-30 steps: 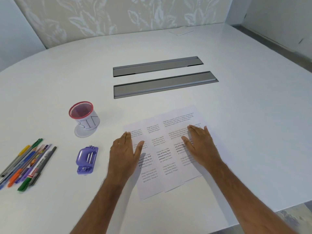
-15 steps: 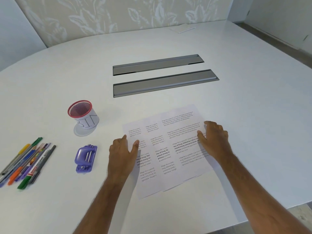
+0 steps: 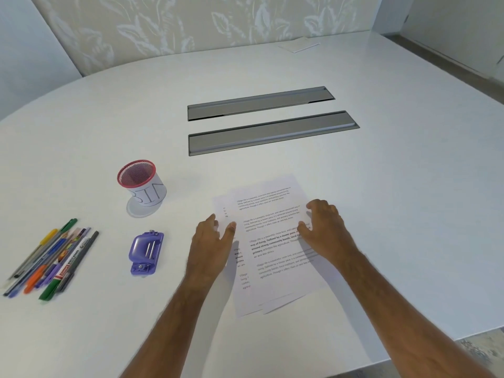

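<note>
— Logging the printed sheets: where are they recorded?
— Recorded flat on the white table, lower centre of the frame, overlapped in a loose stack. Staggered edges are seen at the bottom.
— Left hand?
— Laid palm down on the stack's left edge. Fingers are held straight and close together, with the thumb spread apart onto the paper. Nothing is gripped.
— Right hand?
— Set on the stack's right edge, arched. Fingers are bent with tips down by the edge, and the thumb is placed on the printed face. Whether the edge is pinched cannot be told.
— Surroundings?
— A red-rimmed mesh cup is noted upright, left of centre. A purple hole punch is noted below it, just left of the left hand and not touching. Loose pens are bunched at the left edge of the frame. Two grey slots are set into the table above the sheets, well apart from them.
</note>
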The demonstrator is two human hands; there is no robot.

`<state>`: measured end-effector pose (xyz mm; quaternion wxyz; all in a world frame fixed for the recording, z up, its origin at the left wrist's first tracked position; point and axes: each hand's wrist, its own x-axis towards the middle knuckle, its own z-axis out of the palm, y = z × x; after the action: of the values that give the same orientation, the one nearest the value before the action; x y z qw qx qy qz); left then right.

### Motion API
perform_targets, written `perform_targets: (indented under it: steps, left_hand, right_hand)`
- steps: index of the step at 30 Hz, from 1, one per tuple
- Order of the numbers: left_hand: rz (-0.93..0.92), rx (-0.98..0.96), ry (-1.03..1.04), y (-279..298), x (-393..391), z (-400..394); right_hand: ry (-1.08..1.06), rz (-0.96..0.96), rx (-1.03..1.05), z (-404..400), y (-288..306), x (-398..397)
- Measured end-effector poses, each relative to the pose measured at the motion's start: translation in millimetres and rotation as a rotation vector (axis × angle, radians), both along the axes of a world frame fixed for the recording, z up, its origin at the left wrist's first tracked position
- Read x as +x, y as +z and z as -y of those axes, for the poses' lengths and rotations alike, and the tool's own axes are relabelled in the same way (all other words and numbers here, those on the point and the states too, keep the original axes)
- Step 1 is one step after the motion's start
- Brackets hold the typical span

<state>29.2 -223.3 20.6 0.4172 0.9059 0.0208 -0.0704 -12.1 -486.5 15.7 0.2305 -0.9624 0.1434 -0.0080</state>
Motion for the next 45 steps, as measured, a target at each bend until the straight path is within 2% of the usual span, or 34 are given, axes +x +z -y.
perform_targets:
  steps: [6,12,17,24,30,35,39,45]
  left_hand:
    - [-0.058,-0.122,0.077,-0.8,1.3,-6.4]
    - [-0.175,-0.531,0.236,-5.1,-1.4,-6.7]
    - [-0.21,-0.67,0.287,-6.8,1.3,-6.4]
    - [-0.322,-1.006,0.356,-6.0,-0.5,-7.9]
    - [-0.337,-1.061,0.312,-4.9,-2.0,2.3]
    - [-0.465,-1.218,0.297,3.1,-3.3,14.2]
    - [-0.536,-1.262,0.285,6.2,-2.0,21.3]
    - [-0.411,-1.175,0.142,4.1,2.8,12.8]
  right_hand:
    - [-0.025,0.042,0.147,3.2,0.0,3.2]
    - [-0.009,0.051,0.226,7.2,-4.7,7.0]
    - [0.012,0.081,0.25,-1.6,-12.8,9.4]
    - [0.022,0.094,0.243,-0.9,-14.9,11.0]
    - [0.018,0.088,0.222,-5.7,-15.8,11.5]
    - [0.035,0.097,0.218,-11.7,-16.6,9.8]
    - [0.047,0.099,0.243,-16.8,-15.3,9.7]
    - [0.043,0.106,0.26,-24.0,-14.5,10.3]
